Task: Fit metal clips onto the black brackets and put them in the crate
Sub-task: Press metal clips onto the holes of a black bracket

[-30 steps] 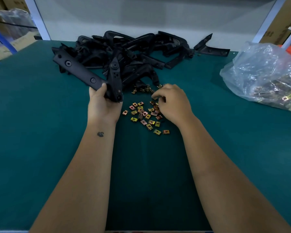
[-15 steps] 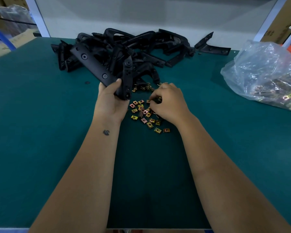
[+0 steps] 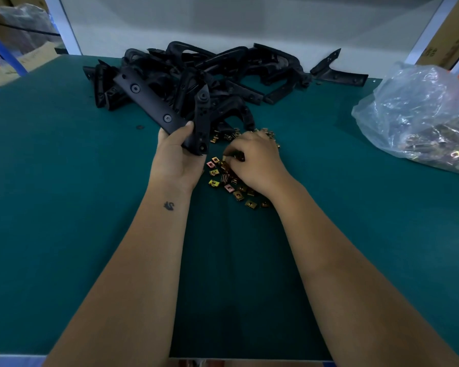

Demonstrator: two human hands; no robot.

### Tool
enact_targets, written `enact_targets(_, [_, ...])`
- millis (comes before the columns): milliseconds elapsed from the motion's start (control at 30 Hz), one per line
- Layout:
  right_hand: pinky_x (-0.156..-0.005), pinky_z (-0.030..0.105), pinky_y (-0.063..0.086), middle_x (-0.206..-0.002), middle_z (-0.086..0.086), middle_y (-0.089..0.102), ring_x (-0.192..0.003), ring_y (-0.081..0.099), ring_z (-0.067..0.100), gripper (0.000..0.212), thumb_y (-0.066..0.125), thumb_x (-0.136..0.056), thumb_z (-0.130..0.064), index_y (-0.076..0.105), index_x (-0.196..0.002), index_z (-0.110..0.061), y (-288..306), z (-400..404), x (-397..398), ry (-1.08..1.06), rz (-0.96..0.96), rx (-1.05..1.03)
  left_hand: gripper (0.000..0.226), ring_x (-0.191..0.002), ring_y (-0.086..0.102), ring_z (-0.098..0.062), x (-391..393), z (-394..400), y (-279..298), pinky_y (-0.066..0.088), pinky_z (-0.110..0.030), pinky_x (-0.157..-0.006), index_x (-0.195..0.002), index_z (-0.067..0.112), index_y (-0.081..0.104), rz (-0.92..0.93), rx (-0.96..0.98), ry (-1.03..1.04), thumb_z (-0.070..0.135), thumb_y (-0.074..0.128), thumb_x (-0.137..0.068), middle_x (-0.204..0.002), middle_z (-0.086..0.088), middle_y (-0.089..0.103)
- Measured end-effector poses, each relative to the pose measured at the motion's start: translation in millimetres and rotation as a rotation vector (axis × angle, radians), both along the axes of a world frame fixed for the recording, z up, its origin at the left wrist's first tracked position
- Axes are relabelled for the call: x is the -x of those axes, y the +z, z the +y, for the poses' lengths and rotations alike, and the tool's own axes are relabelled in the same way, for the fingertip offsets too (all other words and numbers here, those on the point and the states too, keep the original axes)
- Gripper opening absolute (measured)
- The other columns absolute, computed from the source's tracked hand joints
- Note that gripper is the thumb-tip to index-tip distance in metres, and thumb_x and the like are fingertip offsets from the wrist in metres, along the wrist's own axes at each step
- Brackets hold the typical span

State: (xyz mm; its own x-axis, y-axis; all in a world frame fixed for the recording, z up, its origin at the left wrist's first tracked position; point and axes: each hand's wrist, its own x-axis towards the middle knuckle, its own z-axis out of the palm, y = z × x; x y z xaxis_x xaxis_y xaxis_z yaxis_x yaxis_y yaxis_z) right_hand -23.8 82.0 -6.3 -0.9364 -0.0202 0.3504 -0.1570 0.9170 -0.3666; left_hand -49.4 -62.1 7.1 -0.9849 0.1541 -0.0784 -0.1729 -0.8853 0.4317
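Left-hand grip [image 3: 176,152] wraps the corner of one black bracket [image 3: 154,102], lifted just in front of the bracket heap [image 3: 223,72]. Right-hand grip [image 3: 255,160] curls over the loose metal clips [image 3: 224,181] on the green bench [image 3: 64,207], apparently pinching one. Brackets look stiff and light, best held near the bend; clips are small and probably springy. Clear bag [image 3: 421,115], right of the heap, holds more clips. No crate is visible.

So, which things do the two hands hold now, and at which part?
The left hand grips a black bracket at its near corner, where the two arms meet. The right hand curls over the loose metal clips, seemingly pinching one; the exact hold is hidden.
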Motion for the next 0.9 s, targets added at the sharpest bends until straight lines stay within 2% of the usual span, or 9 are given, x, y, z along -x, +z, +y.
enact_targets(100, [-0.092, 0.028, 0.034, -0.102, -0.005, 0.063, -0.106, 0.049, 0.017, 0.009, 0.067, -0.089, -0.021, 0.071, -0.096, -0.019, 2, 2, -2, -0.012, -0.009, 0.107, 0.022, -0.067, 0.071, -0.015, 0, 0, 0, 0.053, -0.025, -0.058, -0.093, 0.013, 0.052, -0.006, 0.007, -0.005, -0.008, 0.047, -0.096, -0.078, -0.005, 0.072])
enact_targets(200, [-0.072, 0.011, 0.043, -0.084, -0.014, 0.062, -0.081, 0.056, 0.001, 0.008, 0.068, -0.088, -0.012, 0.067, -0.090, -0.020, 8, 1, -5, -0.053, 0.030, 0.444, 0.021, -0.072, 0.072, -0.015, 0, 2, 0, 0.053, -0.025, -0.060, -0.093, 0.013, 0.054, -0.001, 0.018, -0.023, -0.007, 0.048, -0.096, -0.082, -0.004, 0.072])
enact_targets(300, [-0.069, 0.007, 0.045, -0.084, -0.013, 0.063, -0.078, 0.059, -0.001, 0.017, 0.068, -0.087, -0.007, 0.068, -0.099, -0.021, 13, 0, -7, -0.100, 0.070, 0.708, 0.021, -0.078, 0.071, -0.016, -2, 5, 0, 0.053, -0.025, -0.061, -0.094, 0.014, 0.054, 0.017, 0.061, -0.040, -0.006, 0.049, -0.096, -0.086, -0.004, 0.071])
enact_targets(400, [-0.069, 0.006, 0.046, -0.083, -0.014, 0.062, -0.076, 0.058, -0.004, 0.023, 0.066, -0.088, -0.003, 0.071, -0.105, -0.018, 13, 3, -9, -0.124, 0.084, 0.751, 0.020, -0.078, 0.072, -0.016, -3, 6, 1, 0.054, -0.026, -0.061, -0.094, 0.013, 0.054, 0.008, 0.055, -0.047, -0.007, 0.049, -0.096, -0.085, -0.004, 0.071])
enact_targets(567, [-0.066, 0.008, 0.047, -0.077, -0.014, 0.064, -0.068, 0.059, -0.008, 0.022, 0.072, -0.083, -0.004, 0.068, -0.081, -0.025, 10, 7, -9, -0.173, 0.093, 0.764, 0.019, -0.076, 0.072, -0.016, -3, 3, 1, 0.054, -0.026, -0.064, -0.095, 0.012, 0.054, -0.012, 0.025, -0.040, -0.007, 0.050, -0.095, -0.086, -0.005, 0.071])
enact_targets(733, [-0.069, 0.016, 0.052, -0.074, -0.011, 0.066, -0.070, 0.061, 0.001, 0.023, 0.080, -0.077, -0.008, 0.067, -0.074, -0.027, 12, 4, -10, -0.146, 0.142, 0.830, 0.019, -0.074, 0.070, -0.014, -3, 6, 1, 0.053, -0.024, -0.062, -0.092, 0.013, 0.052, -0.008, 0.083, -0.042, -0.006, 0.051, -0.096, -0.089, -0.005, 0.067])
enact_targets(800, [-0.070, 0.019, 0.054, -0.075, -0.006, 0.070, -0.073, 0.065, 0.005, 0.021, 0.080, -0.078, -0.008, 0.070, -0.075, -0.027, 12, 4, -11, -0.126, 0.136, 0.895, 0.019, -0.077, 0.069, -0.014, -4, 8, 1, 0.053, -0.025, -0.062, -0.091, 0.013, 0.051, -0.009, 0.098, -0.051, -0.006, 0.052, -0.096, -0.089, -0.005, 0.067])
enact_targets(900, [-0.069, 0.017, 0.053, -0.084, 0.003, 0.074, -0.077, 0.071, 0.009, 0.018, 0.073, -0.084, -0.002, 0.073, -0.088, -0.019, 14, 3, -10, -0.076, 0.108, 1.099, 0.018, -0.076, 0.070, -0.016, -5, 10, 1, 0.054, -0.025, -0.061, -0.093, 0.011, 0.051, -0.009, 0.092, -0.065, -0.006, 0.053, -0.095, -0.089, -0.006, 0.067])
